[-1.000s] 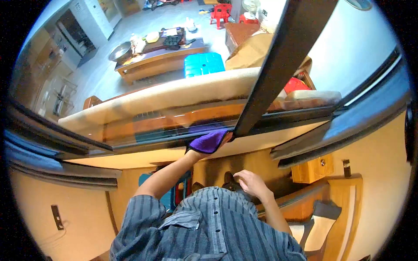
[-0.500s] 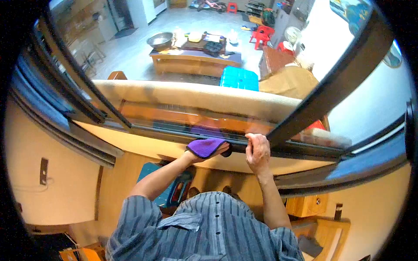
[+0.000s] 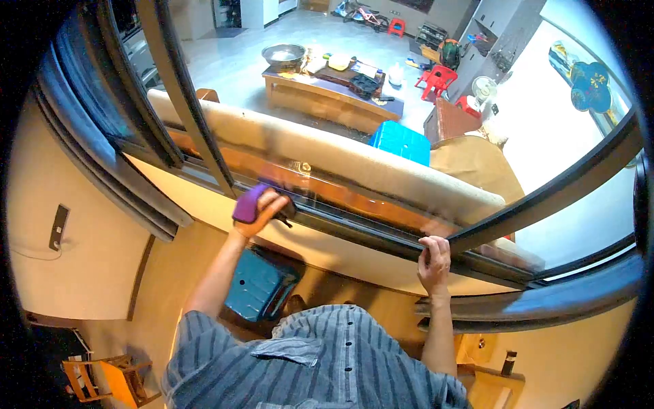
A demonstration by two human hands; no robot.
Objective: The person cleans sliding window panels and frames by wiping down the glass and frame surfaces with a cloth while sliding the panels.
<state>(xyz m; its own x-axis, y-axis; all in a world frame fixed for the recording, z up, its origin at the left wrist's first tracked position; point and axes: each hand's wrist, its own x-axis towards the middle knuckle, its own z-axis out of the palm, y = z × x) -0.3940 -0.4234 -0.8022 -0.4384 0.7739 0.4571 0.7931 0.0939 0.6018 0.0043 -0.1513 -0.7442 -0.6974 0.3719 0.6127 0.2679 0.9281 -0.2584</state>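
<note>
My left hand (image 3: 267,210) presses a purple cloth (image 3: 248,204) with a dark edge against the dark lower rail of a sliding window, near an upright bar of its frame. Its fingers are bent over the cloth, and part of the cloth hangs by the wrist side. Farther right, my right hand (image 3: 434,262) has its fingers curled over the window frame (image 3: 381,235), close to the foot of the slanting right upright. The window glass (image 3: 327,184) faintly mirrors both hands.
Below the sill a blue plastic stool (image 3: 255,286) stands on the wooden floor. Curtains (image 3: 129,198) hang at the left. Behind the glass are a sofa back (image 3: 340,153), a blue stool (image 3: 402,141), and a low table (image 3: 327,95) bearing a metal basin (image 3: 284,56).
My left hand has slid left along the rail with the purple cloth. My right hand stays at the frame near the right upright. The view has turned and shifted.
</note>
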